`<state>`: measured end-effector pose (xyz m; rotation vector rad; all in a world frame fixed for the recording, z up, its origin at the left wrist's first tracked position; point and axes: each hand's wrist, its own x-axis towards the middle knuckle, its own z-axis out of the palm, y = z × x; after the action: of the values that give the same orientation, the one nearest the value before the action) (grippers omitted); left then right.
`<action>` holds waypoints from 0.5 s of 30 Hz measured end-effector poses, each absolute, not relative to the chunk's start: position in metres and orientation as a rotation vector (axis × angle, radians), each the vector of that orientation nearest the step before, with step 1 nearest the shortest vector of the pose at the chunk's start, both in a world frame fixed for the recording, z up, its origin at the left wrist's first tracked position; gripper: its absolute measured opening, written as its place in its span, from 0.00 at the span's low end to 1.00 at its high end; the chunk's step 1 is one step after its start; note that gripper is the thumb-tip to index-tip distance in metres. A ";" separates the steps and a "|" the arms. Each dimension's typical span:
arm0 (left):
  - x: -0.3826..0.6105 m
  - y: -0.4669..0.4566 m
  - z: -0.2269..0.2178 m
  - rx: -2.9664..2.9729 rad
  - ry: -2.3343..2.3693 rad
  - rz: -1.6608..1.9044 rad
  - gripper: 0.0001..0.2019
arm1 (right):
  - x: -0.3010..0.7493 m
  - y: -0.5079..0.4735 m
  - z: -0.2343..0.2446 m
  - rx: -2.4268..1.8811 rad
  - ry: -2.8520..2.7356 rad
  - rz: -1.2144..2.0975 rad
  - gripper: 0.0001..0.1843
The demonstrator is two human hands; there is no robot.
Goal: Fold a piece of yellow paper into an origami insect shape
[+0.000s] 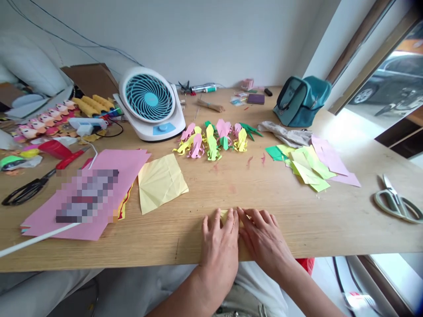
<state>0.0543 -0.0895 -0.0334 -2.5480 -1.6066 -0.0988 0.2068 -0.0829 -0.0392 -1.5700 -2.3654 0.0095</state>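
Note:
A small piece of yellow paper [224, 215] lies near the table's front edge, mostly hidden under both hands. My left hand [220, 240] rests on it with the fingers stretched out and pressing down. Beside it, my right hand [265, 240] has its fingers bent together at the paper's edge, the index fingertip meeting the left hand's fingers. Left of them lies a creased yellow sheet [161, 182]. Ahead stands a cluster of folded paper flowers [211, 143] in pink, yellow and green.
At left are a pink paper stack [122, 163], a blurred-out object on it, and red-and-black scissors [49, 174]. A white fan [150, 101] stands behind. Paper scraps [307, 165], a grey cloth [284, 133], a teal bag [300, 102] and pale-handled scissors [395, 202] lie right.

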 end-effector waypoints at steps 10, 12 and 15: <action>0.059 -0.086 -0.029 -2.596 -1.745 -0.176 0.25 | 0.207 -0.087 -0.036 -1.541 -2.390 -0.009 0.23; 0.058 -0.085 -0.028 -2.601 -1.751 -0.184 0.24 | 0.208 -0.090 -0.035 -1.533 -2.387 0.036 0.25; 0.057 -0.084 -0.027 -2.609 -1.754 -0.202 0.24 | 0.208 -0.092 -0.035 -1.529 -2.367 0.051 0.26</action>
<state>0.0569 -0.0840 -0.0269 -2.6093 -1.7544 -0.2024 0.2081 -0.0925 -0.0345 -1.5294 -2.3670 0.0506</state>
